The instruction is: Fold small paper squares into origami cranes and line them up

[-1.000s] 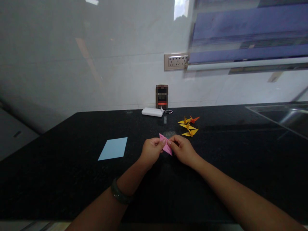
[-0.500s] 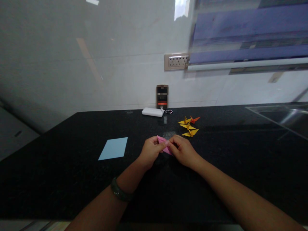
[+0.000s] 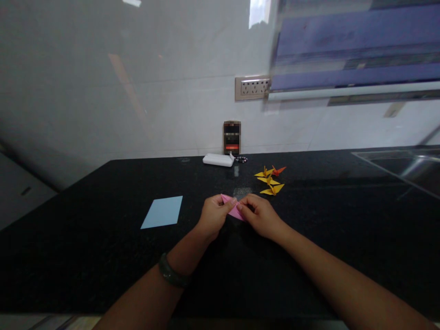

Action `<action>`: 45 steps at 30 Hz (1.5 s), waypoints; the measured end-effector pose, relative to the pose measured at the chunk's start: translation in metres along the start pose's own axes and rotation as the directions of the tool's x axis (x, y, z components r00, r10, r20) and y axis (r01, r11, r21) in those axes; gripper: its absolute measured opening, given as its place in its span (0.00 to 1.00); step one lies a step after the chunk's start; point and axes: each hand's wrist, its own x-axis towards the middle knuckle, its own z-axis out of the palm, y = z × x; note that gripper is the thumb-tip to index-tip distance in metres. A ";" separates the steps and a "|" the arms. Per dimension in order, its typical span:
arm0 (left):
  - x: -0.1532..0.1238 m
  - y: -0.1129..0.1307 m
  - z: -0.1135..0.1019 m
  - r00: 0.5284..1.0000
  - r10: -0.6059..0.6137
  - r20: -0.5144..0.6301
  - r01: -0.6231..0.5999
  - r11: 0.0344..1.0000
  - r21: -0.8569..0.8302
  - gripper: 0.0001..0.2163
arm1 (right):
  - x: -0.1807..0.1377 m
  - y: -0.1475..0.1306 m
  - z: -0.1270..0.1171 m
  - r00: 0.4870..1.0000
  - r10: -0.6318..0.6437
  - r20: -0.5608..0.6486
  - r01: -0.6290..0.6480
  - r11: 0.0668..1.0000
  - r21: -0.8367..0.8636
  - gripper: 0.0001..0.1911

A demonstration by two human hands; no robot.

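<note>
A small folded piece of pink paper [image 3: 235, 212] is pinched between my two hands, just above the dark countertop. My left hand [image 3: 213, 215] grips its left side, thumb lying on top. On the right edge, my right hand [image 3: 259, 214] closes thumb and fingertips over the paper; those fingers partly hide its folds. A flat sheet of light blue paper [image 3: 162, 212] lies to the left of my left hand. Beyond my right hand stand several folded paper cranes, yellow ones [image 3: 272, 189] and an orange-red one [image 3: 278, 171].
The black countertop [image 3: 103, 256] runs back to a pale tiled wall. Against that wall leans a phone [image 3: 232, 137], with a white power bank [image 3: 218, 160] and a beaded strap [image 3: 241, 159] before it. A sink [image 3: 409, 169] is at the far right. A socket panel [image 3: 252, 88] sits above.
The pink paper has shifted slightly left and turned a little in my fingers. My right thumb and fingertips have moved slightly along its right side. Other things stay where they were.
</note>
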 end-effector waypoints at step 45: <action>-0.001 -0.005 0.001 0.991 -0.105 0.086 0.099 0.992 0.073 0.11 | 0.003 0.015 0.001 0.982 0.128 -0.140 -0.118 0.990 0.077 0.05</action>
